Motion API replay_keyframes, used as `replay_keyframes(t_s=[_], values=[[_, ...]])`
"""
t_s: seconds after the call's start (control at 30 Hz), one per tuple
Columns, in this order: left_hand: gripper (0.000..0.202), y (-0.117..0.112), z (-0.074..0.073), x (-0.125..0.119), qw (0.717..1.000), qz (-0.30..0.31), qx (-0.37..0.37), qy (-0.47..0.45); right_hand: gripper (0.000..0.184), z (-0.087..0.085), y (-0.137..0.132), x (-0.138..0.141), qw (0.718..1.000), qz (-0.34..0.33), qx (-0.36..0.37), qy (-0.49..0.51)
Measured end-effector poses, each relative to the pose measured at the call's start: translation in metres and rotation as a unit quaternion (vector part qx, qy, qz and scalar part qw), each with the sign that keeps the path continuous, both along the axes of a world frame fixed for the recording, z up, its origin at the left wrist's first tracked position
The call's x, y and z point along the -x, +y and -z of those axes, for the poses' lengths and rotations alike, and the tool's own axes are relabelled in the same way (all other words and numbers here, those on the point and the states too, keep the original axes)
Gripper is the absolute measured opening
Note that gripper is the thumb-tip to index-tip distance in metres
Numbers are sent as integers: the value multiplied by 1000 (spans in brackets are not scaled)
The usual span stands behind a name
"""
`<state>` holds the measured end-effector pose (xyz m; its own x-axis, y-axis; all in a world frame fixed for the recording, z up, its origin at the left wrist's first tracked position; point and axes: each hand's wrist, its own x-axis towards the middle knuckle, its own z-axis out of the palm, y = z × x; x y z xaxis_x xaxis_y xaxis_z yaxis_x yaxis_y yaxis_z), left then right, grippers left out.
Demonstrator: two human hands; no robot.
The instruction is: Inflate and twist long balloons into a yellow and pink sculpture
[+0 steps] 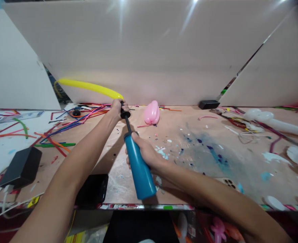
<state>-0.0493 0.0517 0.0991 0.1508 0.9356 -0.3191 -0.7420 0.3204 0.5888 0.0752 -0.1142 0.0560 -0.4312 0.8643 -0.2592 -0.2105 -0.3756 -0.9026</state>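
A teal hand balloon pump (140,168) with a black rod and black end slants across the middle, held above the table. My right hand (145,148) is wrapped round the upper part of its teal barrel. Higher up, my left hand (120,108) grips the pump's black end, where the rod shows between both hands. From that end a long, partly inflated yellow balloon (90,87) stretches to the left, its far tip thin and limp. Fingers of the left hand hide where balloon and pump meet. A pink inflated balloon (152,113) lies just right of the left hand.
Loose uninflated balloons (80,121) are strewn at the left. A black box with a cable (22,167) and a dark phone (93,189) lie near the front. White twisted balloons (277,123) rest at the right. A small black block (209,104) sits by the white back panel (149,50).
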Motion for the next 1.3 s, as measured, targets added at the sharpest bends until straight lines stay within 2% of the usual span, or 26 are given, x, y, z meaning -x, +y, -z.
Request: replay_keyframes(t_s=[0.07, 0.17, 0.27, 0.33, 0.4, 0.5, 0.57, 0.63, 0.7, 0.77, 0.87, 0.93, 1.0, 1.1, 1.17, 1.23, 1.3], values=[[24, -1, 2, 4, 1000, 2, -4, -5, 36, 5, -2, 0, 1000, -2, 12, -5], [23, -8, 7, -6, 1000, 19, -14, -10, 31, 1, 23, -1, 1000, 21, 10, -13], [22, -11, 12, -18, 999, 34, -10, -7, 35, -6, 45, 3, 999, 35, 29, -4], [21, -7, 12, -18, 999, 42, 1, -1, 40, -7, 40, 6, 998, 47, 48, 14], [21, 0, 9, -13, 999, 46, 9, 1, 44, -3, 21, 8, 997, 44, 60, 23], [22, 6, 3, -5, 999, 49, 5, -7, 44, 3, -5, 6, 997, 8, 68, 18], [23, 3, 1, -10, 998, 55, -5, -18, 38, 2, -4, 1, 998, 18, 58, 9], [24, -5, 0, -22, 997, 69, -12, -22, 34, -2, 11, -5, 998, 49, 43, 9], [24, -13, 1, -35, 996, 83, -12, -12, 35, -9, 27, -8, 996, 72, 36, 24], [23, -15, 0, -42, 996, 86, -11, 11, 40, -13, 31, -9, 995, 80, 47, 39], [22, -6, -6, -37, 997, 64, -19, 34, 45, -11, 9, -7, 995, 73, 57, 39], [24, 0, -10, -31, 998, 52, -29, 34, 44, -3, -10, -7, 997, 50, 50, 37], [26, -1, -11, -32, 997, 63, -42, 29, 39, 8, -17, -9, 998, 53, 20, 31], [27, -14, -3, -50, 993, 81, -73, 39, 32, 18, 1, -17, 993, 105, -49, 5], [25, -23, 5, -62, 993, 83, -73, 51, 27, 19, 18, -20, 989, 132, -61, 1], [22, -25, 12, -66, 995, 81, -41, 45, 30, 16, 25, -20, 991, 132, -26, 5], [21, -19, 14, -58, 997, 66, -8, 32, 40, 12, 16, -18, 994, 102, 29, 6]])
